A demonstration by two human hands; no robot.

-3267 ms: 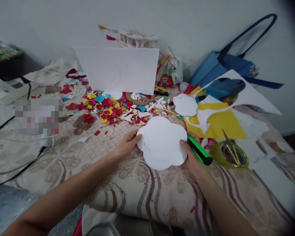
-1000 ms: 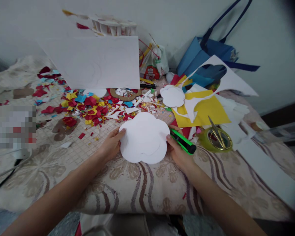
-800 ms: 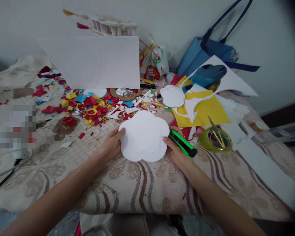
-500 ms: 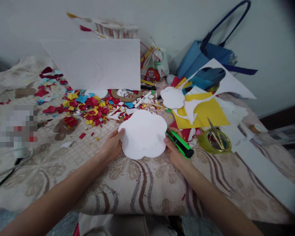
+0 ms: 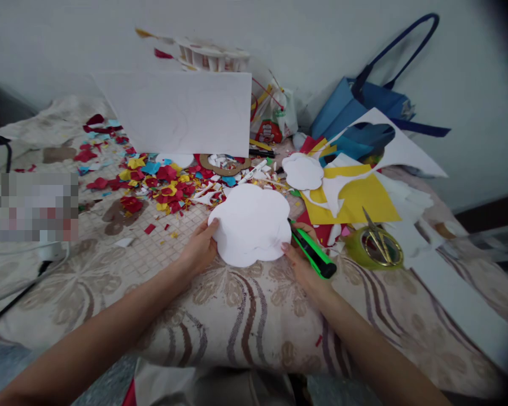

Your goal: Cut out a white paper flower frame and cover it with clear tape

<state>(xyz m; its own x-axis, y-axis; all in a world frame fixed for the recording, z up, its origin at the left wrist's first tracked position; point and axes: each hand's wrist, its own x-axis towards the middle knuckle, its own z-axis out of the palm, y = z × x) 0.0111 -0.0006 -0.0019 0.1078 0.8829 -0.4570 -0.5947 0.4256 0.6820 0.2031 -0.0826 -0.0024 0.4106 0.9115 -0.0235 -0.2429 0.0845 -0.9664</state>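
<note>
In the head view, a white scalloped cutout (image 5: 249, 225) was held above the near part of the patterned tablecloth (image 5: 224, 321), between the two hands. Its left edge was pinched narrowly by the left hand (image 5: 200, 248); its right edge was pinched by the right hand (image 5: 305, 262), in which a green and black cutter (image 5: 314, 249) was also held, angled outward. Whether the blade was out could not be told. A second outline was seen near the lower right edge, so the step in hand was judged to be the holding and evening up of stacked layers. For that, both pinches would need to be kept light and level, with the cutter turned away from the paper, lest the layers be slid apart or nicked. Beyond the cutout, coloured paper scraps (image 5: 169, 189) were strewn; to the right, scissors (image 5: 377, 239) were rested on a yellow tape roll (image 5: 358, 248).
</note>
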